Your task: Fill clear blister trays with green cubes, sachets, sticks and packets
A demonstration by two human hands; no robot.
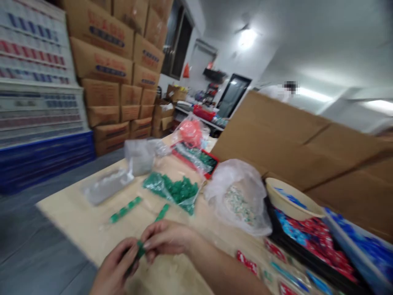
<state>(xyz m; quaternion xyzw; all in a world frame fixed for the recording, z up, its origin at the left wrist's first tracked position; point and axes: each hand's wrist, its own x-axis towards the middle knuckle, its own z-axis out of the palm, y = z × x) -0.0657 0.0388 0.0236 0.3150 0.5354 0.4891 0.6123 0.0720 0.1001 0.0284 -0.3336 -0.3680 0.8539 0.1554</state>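
Note:
Low over the front of the table, my left hand (118, 264) is closed around a small green piece (141, 249). My right hand (167, 237) pinches the same piece from the other side, fingertips against it. Blur hides its exact kind. Just beyond my hands lies a green strip (162, 211), partly behind my right hand. Another green strip (125, 209), made of joined segments, lies farther left. Behind them sits a clear plastic bag (175, 188) of green pieces.
A whitish bag (238, 196) of small pale bits stands right of centre. Beyond it are a cream basin (278, 184), a black tray (272, 213) of red and blue pieces, and a cardboard sheet (276, 135). Stacked cartons (106, 61) rise at left. A person (276, 92) is behind the cardboard.

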